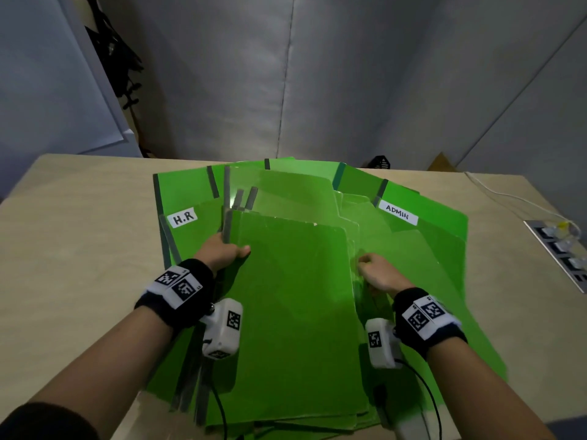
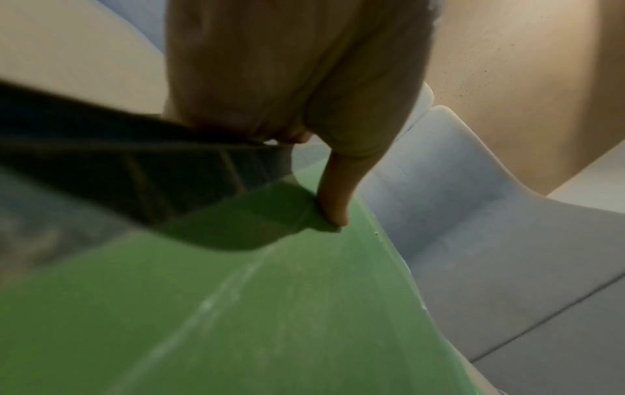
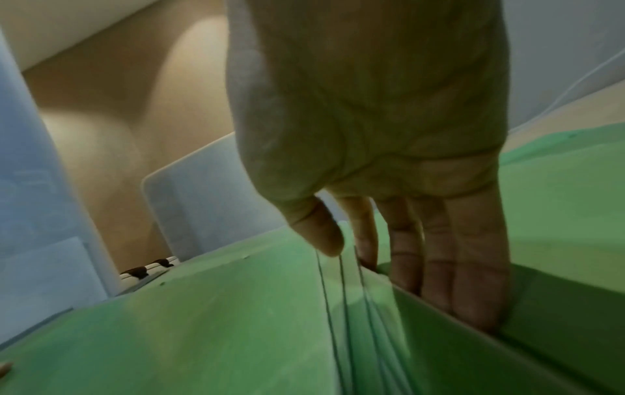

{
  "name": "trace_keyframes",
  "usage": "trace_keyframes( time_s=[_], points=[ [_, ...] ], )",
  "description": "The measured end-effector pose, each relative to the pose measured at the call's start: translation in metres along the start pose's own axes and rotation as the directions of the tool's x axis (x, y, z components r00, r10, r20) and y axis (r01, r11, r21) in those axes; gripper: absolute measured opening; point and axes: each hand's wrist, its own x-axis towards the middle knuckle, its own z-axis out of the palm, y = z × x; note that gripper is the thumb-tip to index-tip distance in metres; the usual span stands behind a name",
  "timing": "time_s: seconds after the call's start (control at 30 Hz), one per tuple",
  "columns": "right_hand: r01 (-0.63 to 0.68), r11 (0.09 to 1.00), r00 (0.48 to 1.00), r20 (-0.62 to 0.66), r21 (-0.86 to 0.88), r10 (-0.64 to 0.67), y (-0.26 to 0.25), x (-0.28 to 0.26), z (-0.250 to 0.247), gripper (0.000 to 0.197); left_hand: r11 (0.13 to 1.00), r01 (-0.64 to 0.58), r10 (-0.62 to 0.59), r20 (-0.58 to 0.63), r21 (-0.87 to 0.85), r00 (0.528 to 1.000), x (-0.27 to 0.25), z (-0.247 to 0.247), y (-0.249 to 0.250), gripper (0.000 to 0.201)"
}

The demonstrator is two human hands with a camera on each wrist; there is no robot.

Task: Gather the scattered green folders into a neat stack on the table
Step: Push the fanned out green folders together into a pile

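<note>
Several green folders lie fanned out on the beige table. One carries an H.R label, another an ADMIN label. A plain top folder lies over the middle of the pile. My left hand grips its grey-spined left edge, and in the left wrist view the thumb presses on the green cover. My right hand holds the right edges of the middle folders. In the right wrist view its thumb sits on the sheet edges and its fingers reach down between layers.
A power strip with plugs lies at the table's right edge, with a white cable running to it. Grey partition walls stand behind the table. Bare tabletop lies to the left and right of the pile.
</note>
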Motion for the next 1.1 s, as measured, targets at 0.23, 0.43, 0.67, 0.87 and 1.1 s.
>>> trace_keyframes(
  time_s=[0.23,0.43,0.67,0.87,1.1],
  points=[
    [-0.131,0.991,0.986,0.102,-0.013,0.132,0.009,-0.021,0.011,0.058,0.990,-0.022,0.024,-0.009,0.140,1.000,-0.004,-0.002,-0.009,0.077],
    [-0.193,0.981,0.979,0.079,0.031,0.190,0.020,-0.027,0.020,0.038,0.974,-0.030,0.010,0.087,0.223,0.996,-0.013,-0.017,-0.026,0.113],
    [-0.178,0.964,0.984,0.025,0.199,0.177,0.016,-0.034,0.019,0.079,0.983,-0.097,0.124,0.173,-0.153,0.977,-0.018,-0.015,-0.026,0.084],
    [-0.089,0.967,0.947,-0.281,0.238,0.156,0.038,-0.025,-0.006,0.047,0.945,-0.117,0.165,0.133,-0.306,0.977,-0.016,-0.017,-0.010,0.064],
    [-0.365,0.931,0.869,-0.362,-0.005,0.339,0.088,-0.008,-0.033,0.117,0.931,-0.107,0.156,0.115,-0.348,0.981,-0.013,-0.020,-0.016,0.064]
  ],
)
